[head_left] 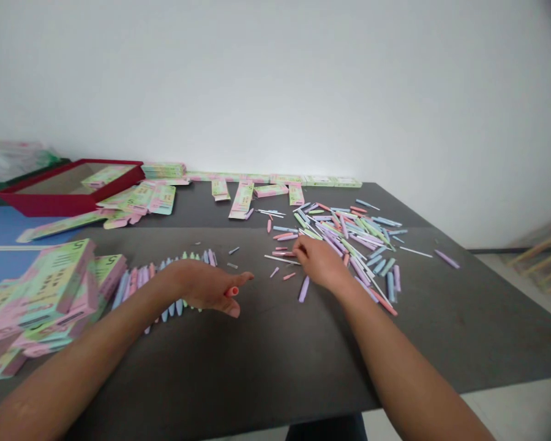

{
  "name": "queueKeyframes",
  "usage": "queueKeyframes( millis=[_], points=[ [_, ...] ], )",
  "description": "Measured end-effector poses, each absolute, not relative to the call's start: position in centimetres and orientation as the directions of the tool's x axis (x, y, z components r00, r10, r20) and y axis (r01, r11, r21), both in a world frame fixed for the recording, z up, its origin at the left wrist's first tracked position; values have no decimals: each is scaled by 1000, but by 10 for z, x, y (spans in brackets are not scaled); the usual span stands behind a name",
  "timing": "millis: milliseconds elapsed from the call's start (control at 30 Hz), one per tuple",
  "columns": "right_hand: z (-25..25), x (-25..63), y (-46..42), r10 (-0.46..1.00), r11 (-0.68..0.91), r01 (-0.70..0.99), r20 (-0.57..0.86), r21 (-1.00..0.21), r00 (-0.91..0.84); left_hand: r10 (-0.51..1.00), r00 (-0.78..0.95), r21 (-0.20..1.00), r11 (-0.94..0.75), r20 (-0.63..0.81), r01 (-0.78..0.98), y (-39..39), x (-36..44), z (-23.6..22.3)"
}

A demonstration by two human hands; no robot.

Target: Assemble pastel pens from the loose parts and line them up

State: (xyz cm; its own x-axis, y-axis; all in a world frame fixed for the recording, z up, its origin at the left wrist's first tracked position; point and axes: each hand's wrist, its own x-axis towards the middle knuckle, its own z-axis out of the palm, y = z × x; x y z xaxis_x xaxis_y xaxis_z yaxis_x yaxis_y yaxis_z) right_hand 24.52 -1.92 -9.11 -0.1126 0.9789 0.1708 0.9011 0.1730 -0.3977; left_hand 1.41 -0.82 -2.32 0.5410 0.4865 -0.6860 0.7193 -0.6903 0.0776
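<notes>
— What is the largest thing here?

— The dark grey bench. At its left back stands an open red box, and nearer to us there is a stack of cartons, printed in pale green and pink.

— And the pen parts?

— The pile of pen parts lies loosely on the bench, right of the centre. They are slender tubes in soft colours: lilac, pale blue, pale green and coral. The neat row of coloured pieces is partly hidden behind the left wrist.

— How are the hands?

— The left hand has its thumb and forefinger spread well apart, but an orange-red tube is tucked inside, its round end showing. The right hand is at the near left edge of the pile, the fingers bent downward; I cannot tell whether they have hold of something.

— And the smallest things?

— Thin white rods stick out of the pile, and a short lilac piece lies between the two hands.
</notes>
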Motion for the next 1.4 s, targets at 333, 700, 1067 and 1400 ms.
queueKeyframes(
  millis=[333,700,1067,1400],
  points=[
    [-124,255,1,984,173,980,-36,-101,-177,488,552,100,-682,-676,725,-12,10,-17],
    [-119,268,-1,974,222,932,114,-288,-197,489,558,103,-684,-670,722,-12,5,-15],
    [-89,254,-26,902,417,275,358,-866,-242,488,553,75,-701,-676,710,-6,8,-22],
    [-87,223,-45,876,482,278,450,-831,-175,415,601,177,-704,-683,688,-6,10,-24]
  ],
)
